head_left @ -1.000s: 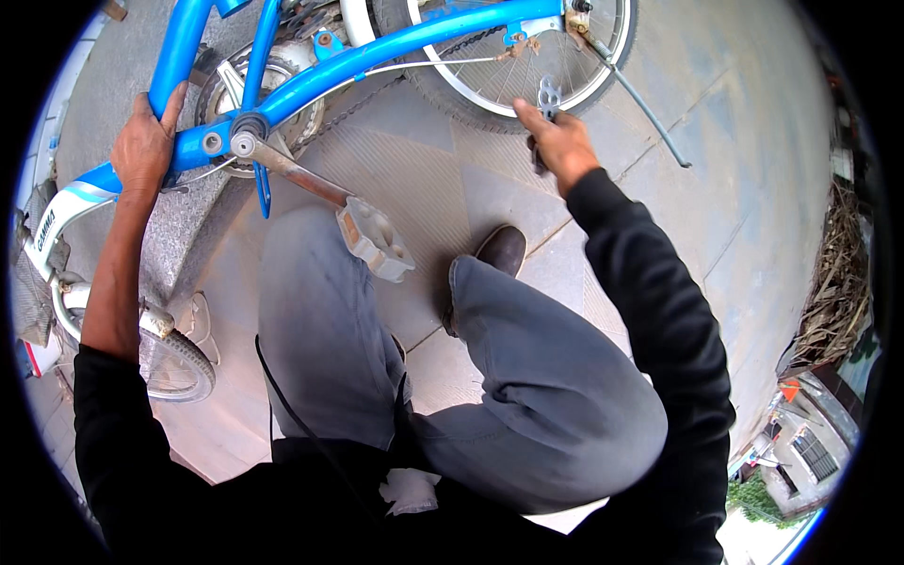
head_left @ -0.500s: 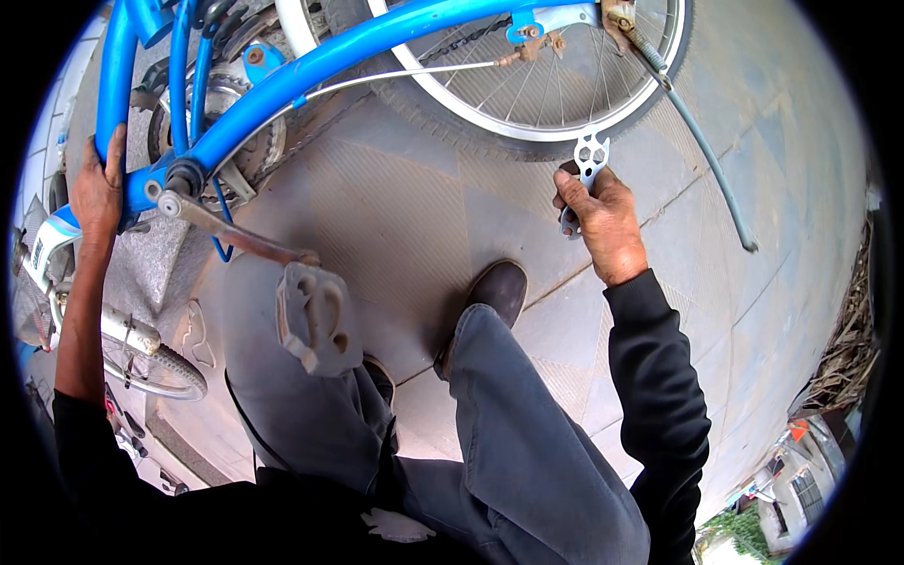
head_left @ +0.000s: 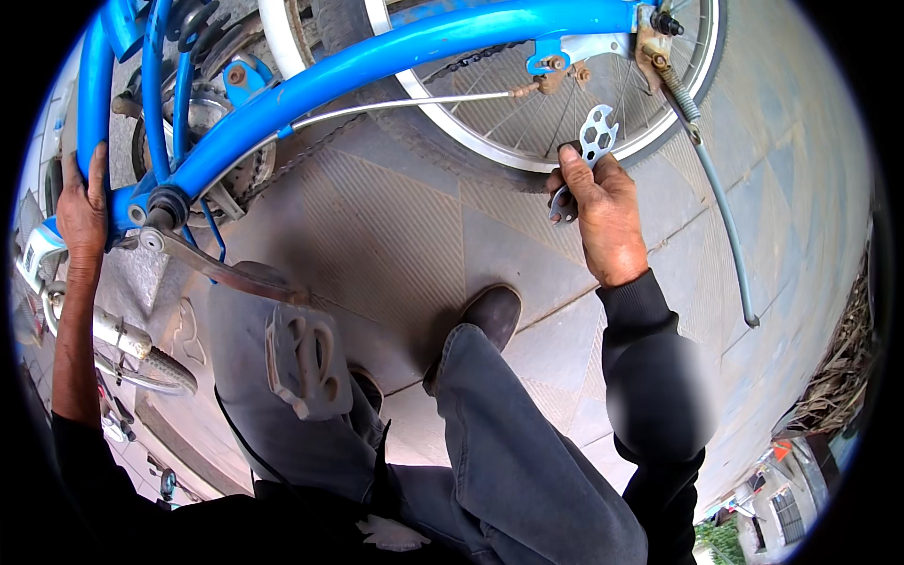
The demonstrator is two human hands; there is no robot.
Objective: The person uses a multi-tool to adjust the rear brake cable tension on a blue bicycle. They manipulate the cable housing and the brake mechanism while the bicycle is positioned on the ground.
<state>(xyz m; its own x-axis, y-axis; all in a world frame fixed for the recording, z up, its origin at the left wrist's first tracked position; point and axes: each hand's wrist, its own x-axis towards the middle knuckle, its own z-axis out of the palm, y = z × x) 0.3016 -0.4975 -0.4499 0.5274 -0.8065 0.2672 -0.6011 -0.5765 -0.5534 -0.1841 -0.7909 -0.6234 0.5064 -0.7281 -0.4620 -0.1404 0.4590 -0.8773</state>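
Note:
My left hand (head_left: 83, 212) is wrapped round a blue tube of a bicycle frame (head_left: 377, 55), close to the crank. In my right hand (head_left: 607, 221) is a flat silver multi-hole spanner (head_left: 597, 134), pinched between thumb and fingers. Its upper end overlaps the bicycle's spoked wheel (head_left: 476, 139) in the picture; whether they touch I cannot tell. Above the spanner, a rusty brake fitting (head_left: 554, 77) ends a thin rod. A dark axle nut (head_left: 667, 23) and a coil spring (head_left: 674, 92) lie beyond, at the wheel's hub.
The crank arm (head_left: 226, 268) and grey pedal (head_left: 309, 363) jut out over my right-angled leg (head_left: 273, 414). A grey cable tube (head_left: 727, 226) hangs at the right above paved tiles (head_left: 395, 207). Another wheel (head_left: 155, 369) shows at the left; dry sticks (head_left: 829, 386) lie far right.
The view has shifted, and the bicycle sits lower in it. My right hand has brought the spanner closer to the wheel's spokes and brake fitting. My left hand keeps its hold on the frame.

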